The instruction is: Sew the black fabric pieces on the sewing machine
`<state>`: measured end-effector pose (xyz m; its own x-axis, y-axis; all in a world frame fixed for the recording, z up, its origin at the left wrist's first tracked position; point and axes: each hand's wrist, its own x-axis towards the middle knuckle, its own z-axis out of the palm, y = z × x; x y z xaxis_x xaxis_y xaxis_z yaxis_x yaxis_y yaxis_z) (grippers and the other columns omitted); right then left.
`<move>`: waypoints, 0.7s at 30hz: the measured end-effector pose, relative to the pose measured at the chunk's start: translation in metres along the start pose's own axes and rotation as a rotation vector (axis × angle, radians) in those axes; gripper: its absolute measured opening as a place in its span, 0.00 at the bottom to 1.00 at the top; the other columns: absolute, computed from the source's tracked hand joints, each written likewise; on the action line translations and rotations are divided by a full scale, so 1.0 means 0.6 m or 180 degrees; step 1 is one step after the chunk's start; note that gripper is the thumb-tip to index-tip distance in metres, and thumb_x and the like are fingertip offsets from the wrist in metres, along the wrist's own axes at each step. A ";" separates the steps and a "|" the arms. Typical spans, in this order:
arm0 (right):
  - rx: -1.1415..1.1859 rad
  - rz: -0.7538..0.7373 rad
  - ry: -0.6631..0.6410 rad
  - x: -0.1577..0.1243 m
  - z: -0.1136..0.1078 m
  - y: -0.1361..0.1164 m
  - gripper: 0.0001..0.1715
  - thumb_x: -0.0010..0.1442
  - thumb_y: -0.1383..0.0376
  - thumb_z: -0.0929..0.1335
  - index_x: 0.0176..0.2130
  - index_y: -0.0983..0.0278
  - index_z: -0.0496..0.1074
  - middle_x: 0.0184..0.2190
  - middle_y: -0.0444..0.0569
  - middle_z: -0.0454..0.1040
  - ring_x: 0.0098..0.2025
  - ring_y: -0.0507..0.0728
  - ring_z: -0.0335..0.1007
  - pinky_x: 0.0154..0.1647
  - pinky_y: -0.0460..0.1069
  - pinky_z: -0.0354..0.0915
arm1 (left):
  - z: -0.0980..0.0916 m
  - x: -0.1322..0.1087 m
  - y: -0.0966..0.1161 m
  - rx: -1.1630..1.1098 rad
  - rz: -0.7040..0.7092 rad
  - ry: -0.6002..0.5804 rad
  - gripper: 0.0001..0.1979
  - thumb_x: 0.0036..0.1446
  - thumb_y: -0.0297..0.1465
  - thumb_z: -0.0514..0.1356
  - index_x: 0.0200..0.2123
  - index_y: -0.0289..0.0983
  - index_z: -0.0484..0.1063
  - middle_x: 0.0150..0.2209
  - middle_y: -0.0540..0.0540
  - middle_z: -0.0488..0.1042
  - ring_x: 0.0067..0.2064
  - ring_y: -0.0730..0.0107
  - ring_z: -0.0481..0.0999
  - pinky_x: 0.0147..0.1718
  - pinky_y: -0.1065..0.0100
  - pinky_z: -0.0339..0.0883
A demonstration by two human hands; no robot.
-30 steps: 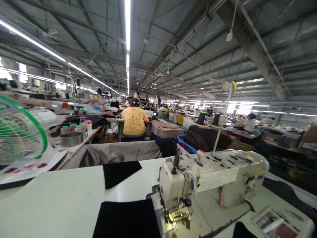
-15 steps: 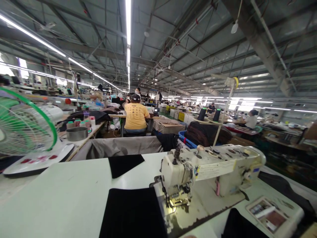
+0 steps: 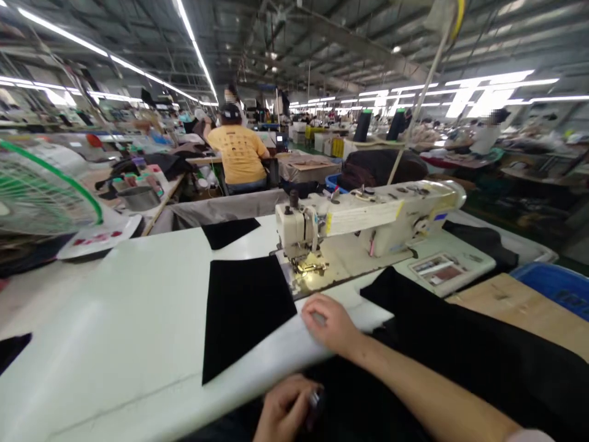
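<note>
Left hand fingers clamp a half-hidden dark object; right hand fingers lie together on the table.

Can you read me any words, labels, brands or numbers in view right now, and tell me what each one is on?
Paper label on the sewing machine arm: small print, too blurred to read.
Printed card on the machine table: too small to read.
Back of the yellow T-shirt: rows of small marks, unreadable.
White fan base: red markings, unreadable.
No text can be quoted.
</note>
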<state>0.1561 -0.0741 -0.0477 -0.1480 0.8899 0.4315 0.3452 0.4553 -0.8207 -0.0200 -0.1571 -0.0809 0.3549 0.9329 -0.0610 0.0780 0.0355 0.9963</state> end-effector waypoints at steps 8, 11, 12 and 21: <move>0.0741 0.0388 -0.0488 -0.022 -0.077 -0.071 0.15 0.63 0.54 0.70 0.43 0.62 0.75 0.38 0.48 0.77 0.38 0.55 0.74 0.40 0.50 0.71 | 0.027 0.066 0.107 -0.0840 0.0228 0.0779 0.18 0.60 0.45 0.61 0.32 0.35 0.79 0.24 0.49 0.73 0.27 0.72 0.68 0.28 0.72 0.64; 0.0400 -0.0053 -0.0165 -0.040 -0.082 -0.085 0.14 0.56 0.61 0.75 0.43 0.60 0.75 0.42 0.49 0.75 0.39 0.55 0.71 0.39 0.51 0.69 | 0.037 0.077 0.112 -0.0770 0.0248 0.0753 0.18 0.59 0.45 0.62 0.34 0.35 0.80 0.25 0.49 0.72 0.28 0.71 0.68 0.29 0.71 0.64; 0.0257 -0.0165 -0.0043 -0.044 -0.081 -0.085 0.12 0.56 0.64 0.75 0.42 0.60 0.75 0.41 0.49 0.75 0.38 0.55 0.70 0.39 0.51 0.69 | 0.039 0.079 0.110 -0.0752 0.0226 0.0730 0.18 0.59 0.45 0.62 0.35 0.35 0.80 0.25 0.49 0.73 0.28 0.71 0.69 0.30 0.71 0.65; 0.0071 -0.0486 -0.0005 -0.035 -0.093 -0.067 0.07 0.62 0.66 0.71 0.43 0.59 0.76 0.43 0.50 0.77 0.46 0.58 0.74 0.46 0.53 0.71 | 0.025 0.085 0.121 -0.0657 0.0332 0.0365 0.18 0.52 0.40 0.70 0.43 0.37 0.80 0.40 0.41 0.82 0.43 0.57 0.81 0.47 0.60 0.75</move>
<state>0.1969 -0.1127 -0.0030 -0.1987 0.8102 0.5514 0.2978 0.5859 -0.7537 0.0176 -0.1125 -0.0127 0.2422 0.9695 0.0382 -0.1496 -0.0016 0.9888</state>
